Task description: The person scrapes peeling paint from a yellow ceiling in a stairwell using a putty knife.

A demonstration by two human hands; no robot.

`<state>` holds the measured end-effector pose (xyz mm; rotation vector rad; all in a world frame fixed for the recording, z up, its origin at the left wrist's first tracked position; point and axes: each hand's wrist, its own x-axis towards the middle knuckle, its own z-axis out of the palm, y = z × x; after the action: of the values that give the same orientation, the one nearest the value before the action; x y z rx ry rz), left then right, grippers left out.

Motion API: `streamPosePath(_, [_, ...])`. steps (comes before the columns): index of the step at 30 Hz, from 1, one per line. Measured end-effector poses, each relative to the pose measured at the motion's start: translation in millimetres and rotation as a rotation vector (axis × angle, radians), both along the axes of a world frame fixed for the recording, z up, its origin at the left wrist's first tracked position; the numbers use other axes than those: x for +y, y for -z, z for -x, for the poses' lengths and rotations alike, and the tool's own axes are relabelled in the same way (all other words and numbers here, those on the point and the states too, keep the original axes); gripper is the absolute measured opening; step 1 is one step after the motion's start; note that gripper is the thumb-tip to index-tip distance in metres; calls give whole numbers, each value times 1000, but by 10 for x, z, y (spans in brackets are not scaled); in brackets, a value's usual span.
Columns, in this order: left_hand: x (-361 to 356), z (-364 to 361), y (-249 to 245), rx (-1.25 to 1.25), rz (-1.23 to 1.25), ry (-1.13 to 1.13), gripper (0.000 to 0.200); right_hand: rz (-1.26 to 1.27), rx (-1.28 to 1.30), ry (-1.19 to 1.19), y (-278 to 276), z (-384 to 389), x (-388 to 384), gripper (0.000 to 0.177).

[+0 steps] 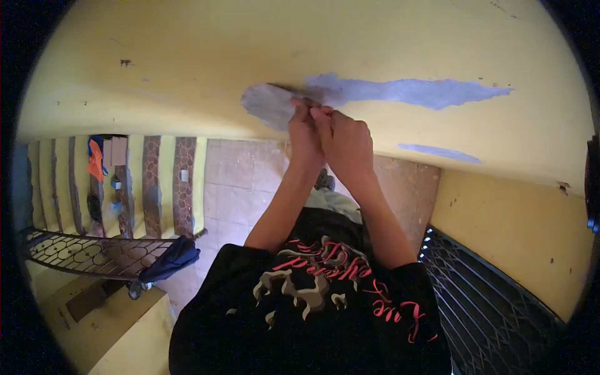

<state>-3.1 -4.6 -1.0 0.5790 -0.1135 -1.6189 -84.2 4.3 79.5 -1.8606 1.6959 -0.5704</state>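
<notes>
Both my hands are raised to the yellow wall [219,37], close together with fingers pinched. My left hand [305,134] is closed at the right edge of a thin grey rounded piece [267,105] that looks like a paint flap. Beside it, my right hand [347,140] is closed, its fingertips meeting the left ones; what lies between them is hidden. Just above and to the right, a long bluish bare patch [412,92] with ragged edges runs along the wall. A smaller bluish patch [440,152] shows lower on the right.
Stairs [150,187] go down on the left, with an orange cloth [95,161] on them. A metal railing [94,253] carries a dark cloth [172,259]. A folding metal gate [494,300] stands at the right. Tiled floor [237,169] lies below.
</notes>
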Motion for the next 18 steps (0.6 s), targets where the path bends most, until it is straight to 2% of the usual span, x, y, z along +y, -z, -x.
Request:
streamPosePath(2, [156,-118,-48,-23,15,-92,40,-41,-133,-95,51,110,67,36])
streamPosePath(4, [303,39,-56,-76,-26,-68,37,-24,-201,-77,0,293,269,35])
streamPosePath(6, [385,280,-53,-152,-25,57,35,7,-263,-63,-157,499,371,34])
streamPosePath(7, [410,365,-232,-192,115,122,37,-62,-254,-17,-277,600,389,32])
streamPosePath(8, [310,351,-205,-192,116,114,37,-132,-246,26,-336,643,385,30])
streamPosePath(10, [83,288,-49,-350,161,25,37,45,32,9,-76,420,146,29])
streamPosePath(11, [59,249,-33,-647,140,-35,35,99,-99,-21,-79,459,201,29])
streamPosePath(12, [67,251,-43,-652,155,-44,35,177,-232,-48,-88,491,171,29])
streamPosePath(14, [258,314,-282,-96,54,72,34,192,-157,-13,-43,374,159,29])
streamPosePath(15, [183,280,-287,-438,169,-49,36,187,-76,6,-8,351,193,28])
streamPosePath(16, [307,317,-292,-433,146,-41,36,60,-139,61,17,356,141,29])
streamPosePath(18, [187,297,-347,-63,-23,13,33,98,-246,29,-143,469,261,31])
